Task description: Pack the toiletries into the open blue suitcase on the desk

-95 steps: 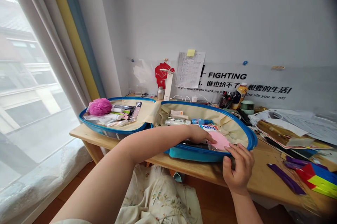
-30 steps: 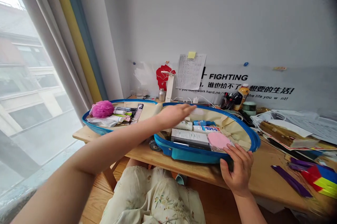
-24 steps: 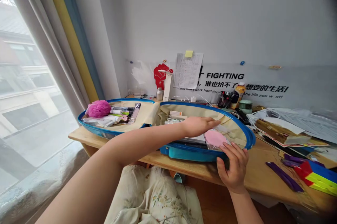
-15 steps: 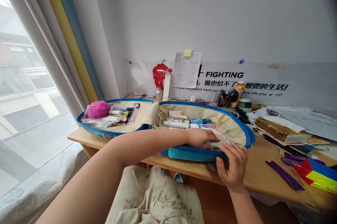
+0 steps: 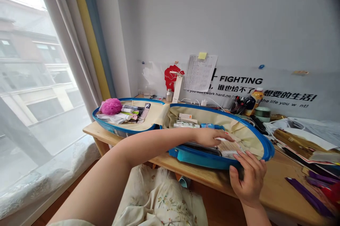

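A blue case (image 5: pixel 208 165) lies open in two shells, with cream lining. My left hand (image 5: pixel 211 136) reaches into the right shell, its fingers closed on the upper left edge of a clear packet of thin sticks (image 5: pixel 228 147). At the packet's lower right is my right hand (image 5: pixel 249 176), fingers spread over the rim and fingertips touching the packet. Near my left hand lie white tubes (image 5: pixel 186 124), a small box (image 5: pixel 185 116) and a blue bottle (image 5: pixel 211 126). The left shell holds a pink mesh puff (image 5: pixel 111 106), white tubes (image 5: pixel 126 109) and other small packets.
The case rests on a wooden desk (image 5: pixel 276 187). Behind are a silver bottle (image 5: pixel 169 95), a white lamp (image 5: pixel 177 89), an orange bottle (image 5: pixel 254 102) and a green jar (image 5: pixel 262 113). Papers and a brown pouch (image 5: pixel 300 142) lie at right, near purple strips (image 5: pixel 306 194).
The view has shifted, so the case appears further right. The packet has come into clearer view between my hands, its sticks now visible. The red and white tube top near my left hand is now mostly hidden.
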`<state>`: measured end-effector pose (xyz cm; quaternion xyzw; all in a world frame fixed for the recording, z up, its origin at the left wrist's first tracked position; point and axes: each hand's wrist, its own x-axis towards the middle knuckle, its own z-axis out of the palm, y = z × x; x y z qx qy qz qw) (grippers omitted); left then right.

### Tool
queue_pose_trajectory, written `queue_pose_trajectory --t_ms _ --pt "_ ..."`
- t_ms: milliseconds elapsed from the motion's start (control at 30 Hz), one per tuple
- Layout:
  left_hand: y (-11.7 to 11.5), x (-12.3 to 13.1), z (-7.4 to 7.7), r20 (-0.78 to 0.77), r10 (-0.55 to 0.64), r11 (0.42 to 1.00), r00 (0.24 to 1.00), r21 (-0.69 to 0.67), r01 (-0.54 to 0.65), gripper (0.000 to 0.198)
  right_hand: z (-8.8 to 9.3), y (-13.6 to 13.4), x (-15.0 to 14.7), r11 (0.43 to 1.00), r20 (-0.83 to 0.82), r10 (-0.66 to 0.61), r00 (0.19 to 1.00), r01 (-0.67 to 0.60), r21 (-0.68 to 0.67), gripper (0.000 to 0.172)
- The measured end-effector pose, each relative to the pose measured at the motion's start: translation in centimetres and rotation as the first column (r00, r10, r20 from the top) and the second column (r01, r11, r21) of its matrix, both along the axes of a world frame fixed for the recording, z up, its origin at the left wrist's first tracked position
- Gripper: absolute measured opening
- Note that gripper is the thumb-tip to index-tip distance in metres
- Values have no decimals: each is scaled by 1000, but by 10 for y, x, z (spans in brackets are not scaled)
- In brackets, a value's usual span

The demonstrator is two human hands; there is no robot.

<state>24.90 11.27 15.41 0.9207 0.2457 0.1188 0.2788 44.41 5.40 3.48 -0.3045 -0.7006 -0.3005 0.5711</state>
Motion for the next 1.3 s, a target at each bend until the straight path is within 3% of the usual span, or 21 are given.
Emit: queue_pose_trajectory --t_ms 100,133,200,233,300,367,500,700,867,1033,1167,1300 --pt "1 -53 27 44 277 950 960 135 -280 45 0 0 0 1000 2 0 1000 0 4 23" --pt "2 -76 35 30 423 892 906 163 -422 43 0 0 0 1000 5 1 1000 -1 5 23" --pt "4 -128 46 -79 730 668 679 292 -685 42 0 0 0 1000 9 0 1000 0 7 24" --pt "4 -155 48 -112 798 592 592 326 -737 43 0 0 0 1000 11 -3 1000 3 7 23" --pt "0 -207 46 -181 869 494 460 372 -786 41 0 0 1 1000 9 -10 1000 10 3 23" --pt "-9 -251 36 -268 897 438 352 420 -795 39 -1 1 1 1000 9 -18 1000 18 0 22" --pt "-29 -298 10 -412 864 478 289 489 -730 43 -3 3 2 1000 13 -30 999 30 -4 22" --pt "-18 -303 -13 -510 798 593 323 562 -577 42 -3 3 4 1000 38 -31 999 31 -2 23" --pt "-2 -303 -19 -541 767 639 344 605 -475 32 -1 2 4 1000 41 -9 999 9 6 24" --pt "-4 -302 -23 -530 749 662 398 629 -409 25 -1 2 3 1000 29 1 1000 -1 8 23" --pt "-8 -296 -24 -516 745 665 421 623 -412 23 -1 2 2 1000 20 -2 1000 2 1 22" --pt "-12 -292 -19 -488 778 628 396 620 -470 31 0 2 1 1000 8 -4 1000 4 11 21"
